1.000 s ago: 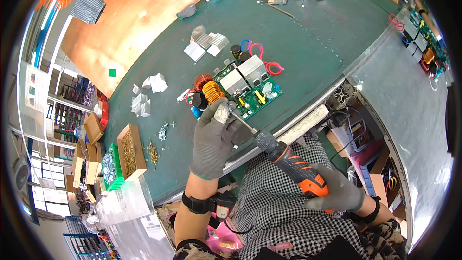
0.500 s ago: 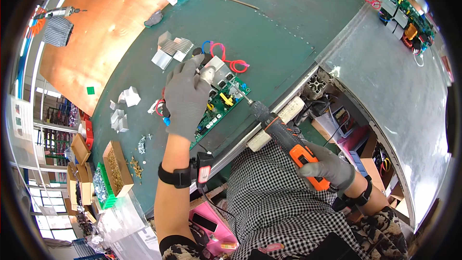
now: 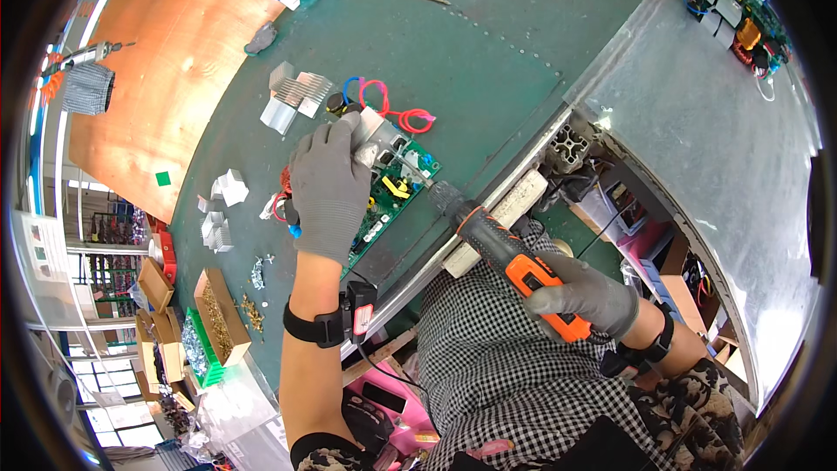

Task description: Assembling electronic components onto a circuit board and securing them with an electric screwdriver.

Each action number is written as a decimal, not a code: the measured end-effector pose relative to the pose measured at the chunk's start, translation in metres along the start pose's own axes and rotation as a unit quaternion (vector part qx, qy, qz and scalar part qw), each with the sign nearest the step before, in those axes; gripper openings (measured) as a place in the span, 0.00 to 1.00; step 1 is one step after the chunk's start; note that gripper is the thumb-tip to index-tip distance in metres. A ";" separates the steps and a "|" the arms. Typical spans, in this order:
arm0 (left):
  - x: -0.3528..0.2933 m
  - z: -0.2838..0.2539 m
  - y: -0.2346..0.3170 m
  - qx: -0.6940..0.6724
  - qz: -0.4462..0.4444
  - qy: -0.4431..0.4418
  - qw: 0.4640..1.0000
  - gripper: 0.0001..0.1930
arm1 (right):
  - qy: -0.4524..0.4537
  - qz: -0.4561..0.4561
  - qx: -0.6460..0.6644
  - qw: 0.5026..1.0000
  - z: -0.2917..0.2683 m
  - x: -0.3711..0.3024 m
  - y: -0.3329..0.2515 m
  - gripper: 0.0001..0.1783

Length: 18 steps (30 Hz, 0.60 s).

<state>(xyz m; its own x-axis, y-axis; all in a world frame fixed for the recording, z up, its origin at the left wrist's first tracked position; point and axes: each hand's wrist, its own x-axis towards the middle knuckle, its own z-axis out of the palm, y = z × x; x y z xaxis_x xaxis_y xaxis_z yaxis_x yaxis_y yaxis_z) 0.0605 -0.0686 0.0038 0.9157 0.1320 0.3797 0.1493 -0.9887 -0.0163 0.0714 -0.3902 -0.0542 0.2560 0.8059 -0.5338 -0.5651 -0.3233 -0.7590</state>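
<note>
My left hand, in a grey glove, lies over the left part of a green circuit board. Its fingers are bent around the board's upper end, beside a silver heat sink; the palm hides what is under it. My right hand, also gloved, is wrapped around the grip of an orange and black power screwdriver. The tool's thin bit points up and left over the board, with its tip close to the heat sink; whether it touches a screw is too small to tell. Red wire loops from the board's far end.
Finned heat sinks lie beyond my left hand, with smaller silver pieces farther left. Screws fill a cardboard box and a green bin. Another circuit board sits far right. A metal table edge runs near the screwdriver.
The screwdriver has shifted left with my right hand, its bit a little closer to the heat sink. My left hand keeps its place on the board. The whole view has moved slightly.
</note>
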 end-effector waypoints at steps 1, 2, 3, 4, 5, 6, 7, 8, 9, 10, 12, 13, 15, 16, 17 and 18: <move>0.001 -0.001 0.002 0.012 0.000 -0.007 1.000 0.21 | -0.006 -0.004 0.019 1.000 0.000 0.000 0.000 0.41; 0.001 -0.003 0.005 0.026 -0.006 -0.017 0.999 0.21 | -0.013 0.001 0.035 0.999 0.000 -0.001 0.000 0.41; 0.001 -0.004 0.007 0.044 -0.001 -0.028 0.999 0.22 | -0.018 0.011 0.049 0.999 0.000 -0.002 0.000 0.40; 0.002 -0.005 0.010 0.065 -0.001 -0.043 0.997 0.23 | -0.021 -0.008 0.068 0.997 0.003 -0.001 0.002 0.40; 0.003 -0.005 0.012 0.084 0.005 -0.049 0.995 0.24 | -0.021 -0.022 0.085 0.996 0.006 0.001 0.003 0.40; 0.005 -0.006 0.014 0.087 -0.004 -0.060 0.994 0.25 | -0.021 -0.035 0.102 0.994 0.008 0.002 0.004 0.40; 0.008 -0.005 0.015 0.089 -0.006 -0.064 0.994 0.25 | -0.039 -0.033 0.112 0.992 0.008 0.001 0.004 0.38; 0.010 -0.004 0.016 0.086 -0.006 -0.062 0.994 0.26 | -0.056 -0.032 0.122 0.990 0.007 0.001 0.004 0.36; 0.012 -0.003 0.017 0.105 -0.008 -0.070 0.992 0.26 | -0.068 -0.024 0.129 0.989 0.007 0.000 0.004 0.34; 0.014 -0.002 0.018 0.120 -0.009 -0.072 0.990 0.25 | -0.080 -0.025 0.147 0.986 0.007 0.000 0.004 0.34; 0.016 0.000 0.019 0.153 -0.001 -0.081 0.985 0.25 | -0.093 -0.017 0.173 0.980 0.007 -0.001 0.004 0.34; 0.016 0.000 0.019 0.156 -0.004 -0.085 0.984 0.26 | -0.081 -0.028 0.157 0.984 0.007 -0.001 0.004 0.34; 0.017 0.000 0.020 0.162 -0.008 -0.091 0.983 0.26 | -0.061 -0.052 0.123 0.989 0.010 0.001 0.004 0.35; 0.017 0.000 0.020 0.179 -0.007 -0.098 0.979 0.27 | -0.065 -0.043 0.128 0.989 0.010 0.001 0.004 0.35; 0.018 0.000 0.020 0.196 -0.007 -0.103 0.975 0.28 | -0.078 -0.040 0.135 0.987 0.010 0.002 0.003 0.35; 0.018 0.000 0.021 0.207 -0.005 -0.105 0.973 0.29 | -0.091 -0.036 0.142 0.985 0.010 0.001 0.003 0.35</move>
<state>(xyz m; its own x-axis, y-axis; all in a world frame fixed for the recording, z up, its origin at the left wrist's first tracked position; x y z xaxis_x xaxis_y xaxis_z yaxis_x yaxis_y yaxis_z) 0.0802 -0.0868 0.0101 0.9627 0.1968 0.1855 0.2570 -0.8794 -0.4008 0.0619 -0.3851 -0.0539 0.1735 0.9053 -0.3878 -0.7534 -0.1316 -0.6443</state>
